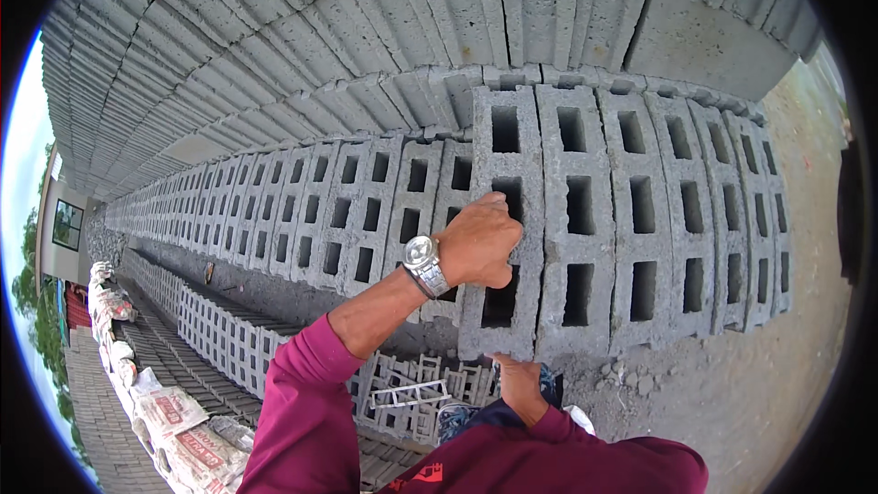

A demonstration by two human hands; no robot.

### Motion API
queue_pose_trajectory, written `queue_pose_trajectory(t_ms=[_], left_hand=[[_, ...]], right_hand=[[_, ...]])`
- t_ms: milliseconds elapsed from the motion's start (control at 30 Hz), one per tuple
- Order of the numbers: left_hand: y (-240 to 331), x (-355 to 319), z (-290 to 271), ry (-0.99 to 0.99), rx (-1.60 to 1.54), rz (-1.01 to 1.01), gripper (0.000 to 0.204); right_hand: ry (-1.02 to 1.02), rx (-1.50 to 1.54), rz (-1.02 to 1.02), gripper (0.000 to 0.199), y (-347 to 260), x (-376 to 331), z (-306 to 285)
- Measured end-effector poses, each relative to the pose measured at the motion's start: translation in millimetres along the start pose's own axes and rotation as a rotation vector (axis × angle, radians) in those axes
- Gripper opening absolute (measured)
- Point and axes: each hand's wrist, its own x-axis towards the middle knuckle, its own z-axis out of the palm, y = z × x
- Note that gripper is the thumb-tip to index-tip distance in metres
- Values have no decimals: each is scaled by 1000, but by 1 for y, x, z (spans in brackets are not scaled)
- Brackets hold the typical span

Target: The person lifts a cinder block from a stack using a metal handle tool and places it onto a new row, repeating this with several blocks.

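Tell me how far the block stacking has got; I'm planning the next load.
Done: a long row of hollow blocks stands on edge. In hand: the left hand and right hand grip one grey block at top and bottom. Left: bare ground beyond the row's end.

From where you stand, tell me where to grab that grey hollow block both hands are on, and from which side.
Take the hollow block through its openings and under its near end. The left hand already hooks into a middle hole from the left, where the web gives the fingers an edge; the right hand cups the lower end. The neighbouring block sits tight on the right, so that side is probably closed off.
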Motion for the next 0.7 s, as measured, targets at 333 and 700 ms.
queue_pose_trajectory(t_ms=[333,700], left_hand=[[26,-70,11,559,175,-88,40],[210,-463,377,719,-574,-1848,33]], right_hand=[[-7,695,317,28,-83,18,2],[-352,-109,477,40,-41,-33,-63]])
